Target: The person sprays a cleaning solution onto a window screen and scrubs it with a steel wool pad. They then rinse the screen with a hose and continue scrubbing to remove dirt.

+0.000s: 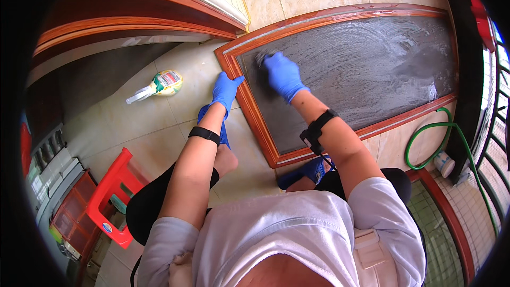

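Observation:
A large wood-framed panel [340, 79] with a dark grey face lies before me, streaked with whitish suds. My right hand [285, 76], in a blue glove, is closed around a grey scrubbing pad [262, 57], perhaps steel wool, and presses it on the panel's upper left part. Most of the pad is hidden under the fingers. My left hand [226, 91], also gloved in blue, grips the panel's left wooden frame [246, 98], its thumb lying over the edge. Left of that hand, a yellow-and-white spray bottle [167, 83] lies on its side on the tiles.
A red plastic stool [114, 196] stands at my lower left. Wooden cabinetry [143, 0] fills the upper left. A green hose [461, 133] loops at the right, near a metal grille [498, 122]. My feet in blue slippers [313, 171] are close to the panel's near edge.

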`<control>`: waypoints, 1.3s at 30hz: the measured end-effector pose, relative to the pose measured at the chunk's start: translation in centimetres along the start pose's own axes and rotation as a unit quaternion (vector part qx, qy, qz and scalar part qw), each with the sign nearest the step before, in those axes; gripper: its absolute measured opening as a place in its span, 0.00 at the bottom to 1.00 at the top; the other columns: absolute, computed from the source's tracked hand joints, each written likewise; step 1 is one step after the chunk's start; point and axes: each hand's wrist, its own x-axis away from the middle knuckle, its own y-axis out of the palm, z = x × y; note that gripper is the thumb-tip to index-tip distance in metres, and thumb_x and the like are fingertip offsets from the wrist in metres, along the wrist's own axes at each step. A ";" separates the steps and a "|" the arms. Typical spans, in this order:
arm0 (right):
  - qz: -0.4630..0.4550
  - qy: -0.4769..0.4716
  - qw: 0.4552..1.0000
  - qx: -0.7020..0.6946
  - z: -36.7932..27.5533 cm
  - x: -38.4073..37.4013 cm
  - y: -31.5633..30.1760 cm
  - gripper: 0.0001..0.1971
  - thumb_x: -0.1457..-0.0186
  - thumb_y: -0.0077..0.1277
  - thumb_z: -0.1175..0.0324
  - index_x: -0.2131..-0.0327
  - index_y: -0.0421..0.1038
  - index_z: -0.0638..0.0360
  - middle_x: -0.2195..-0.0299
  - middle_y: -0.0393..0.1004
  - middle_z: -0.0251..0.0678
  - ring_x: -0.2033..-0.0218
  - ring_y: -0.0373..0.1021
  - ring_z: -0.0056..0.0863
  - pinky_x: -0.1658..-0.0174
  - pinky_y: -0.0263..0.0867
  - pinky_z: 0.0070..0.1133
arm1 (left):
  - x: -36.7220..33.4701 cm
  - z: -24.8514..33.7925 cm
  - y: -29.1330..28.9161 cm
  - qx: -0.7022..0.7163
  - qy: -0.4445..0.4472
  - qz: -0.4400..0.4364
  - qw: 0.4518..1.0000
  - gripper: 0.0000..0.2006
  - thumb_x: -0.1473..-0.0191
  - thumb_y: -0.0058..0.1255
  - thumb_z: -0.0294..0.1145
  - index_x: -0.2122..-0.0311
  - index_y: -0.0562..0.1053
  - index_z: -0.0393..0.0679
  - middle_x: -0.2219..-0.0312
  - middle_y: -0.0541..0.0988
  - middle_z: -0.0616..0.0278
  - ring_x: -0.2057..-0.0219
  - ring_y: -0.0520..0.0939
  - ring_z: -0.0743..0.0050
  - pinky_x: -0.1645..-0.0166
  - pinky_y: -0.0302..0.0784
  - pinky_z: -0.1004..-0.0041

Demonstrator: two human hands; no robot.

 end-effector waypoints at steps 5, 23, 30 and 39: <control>0.145 0.022 0.989 0.034 11.7 -1.2 -6.2 0.11 0.50 0.42 0.71 0.63 0.71 0.50 0.66 0.72 0.42 0.62 0.70 0.44 0.59 0.67 0.36 | -0.2 -1.6 0.4 0.005 0.005 0.018 1.000 0.35 0.58 0.61 0.52 0.55 0.66 0.30 0.58 0.74 0.37 0.55 0.75 0.41 0.51 0.70 0.58; -0.074 -0.123 0.990 0.011 5.4 8.5 0.6 0.10 0.53 0.44 0.73 0.64 0.70 0.49 0.64 0.70 0.43 0.62 0.70 0.41 0.62 0.69 0.34 | -1.5 -2.9 -1.6 0.109 -0.059 -0.128 0.984 0.19 0.44 0.46 0.44 0.61 0.64 0.35 0.76 0.75 0.49 0.83 0.79 0.61 0.78 0.74 0.67; 0.135 0.248 0.957 0.065 16.0 -0.2 -8.7 0.10 0.50 0.40 0.69 0.65 0.71 0.56 0.65 0.71 0.51 0.60 0.69 0.52 0.60 0.67 0.39 | -2.4 -1.8 -0.8 0.090 -0.065 -0.110 0.988 0.23 0.47 0.49 0.46 0.58 0.66 0.33 0.71 0.77 0.43 0.73 0.80 0.50 0.69 0.76 0.61; -0.122 -0.165 0.979 0.011 1.1 12.2 3.2 0.07 0.52 0.45 0.71 0.68 0.71 0.49 0.69 0.70 0.41 0.65 0.71 0.40 0.63 0.69 0.33 | 0.4 0.6 0.7 -0.022 -0.030 0.074 0.997 0.29 0.55 0.58 0.49 0.62 0.69 0.28 0.64 0.76 0.35 0.60 0.77 0.39 0.55 0.72 0.56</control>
